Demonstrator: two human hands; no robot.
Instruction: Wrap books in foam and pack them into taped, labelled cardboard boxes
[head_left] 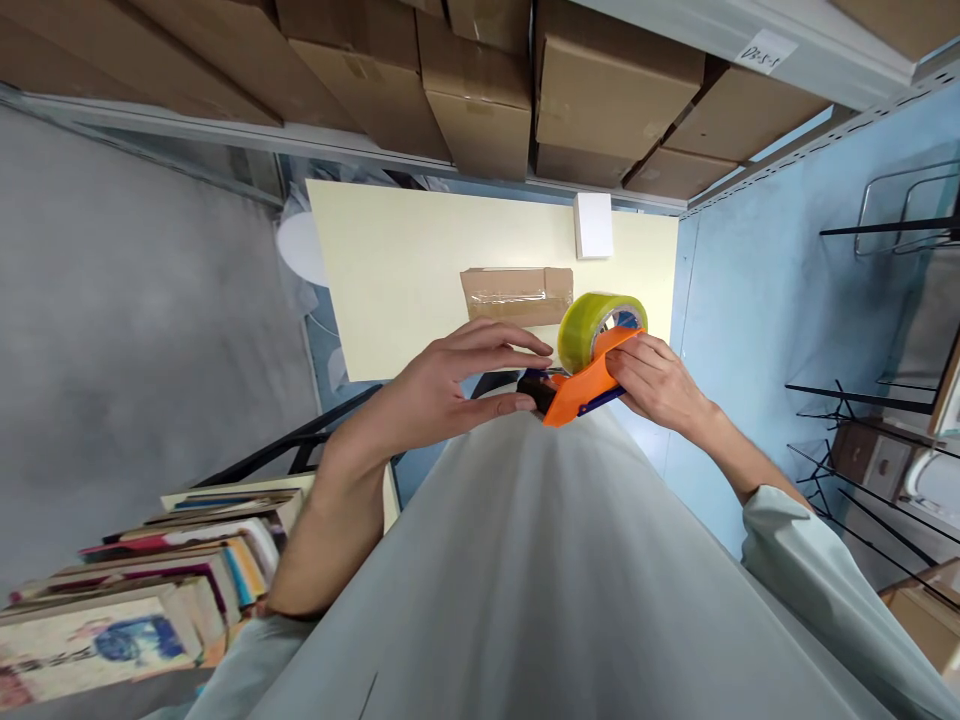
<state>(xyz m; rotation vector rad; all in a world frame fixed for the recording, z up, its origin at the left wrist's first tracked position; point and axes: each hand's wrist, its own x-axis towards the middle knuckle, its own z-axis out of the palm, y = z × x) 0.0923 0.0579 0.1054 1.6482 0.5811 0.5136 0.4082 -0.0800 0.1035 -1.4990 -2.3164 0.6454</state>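
Observation:
Gripped by its orange body in my right hand [651, 378] is a tape dispenser [581, 388], held close to my shirt. A thick roll of yellowish clear tape [581, 330] sits on it. My left hand [484, 375] reaches to the dispenser's dark front end, its fingers stretched out and apart from the thumb. The thumb tip is at or very near that end; I cannot tell whether it touches. Just beyond the hands, a flat cardboard box [517, 295] with shiny tape along its side lies on the pale table [390, 260].
A small white box [593, 225] stands at the table's back right. Cardboard cartons [480, 100] fill the metal shelf [360, 145] above the far edge. Stacked books [150, 590] are at the lower left, black wire racks [862, 400] at the right. A grey wall [150, 300] closes the left side.

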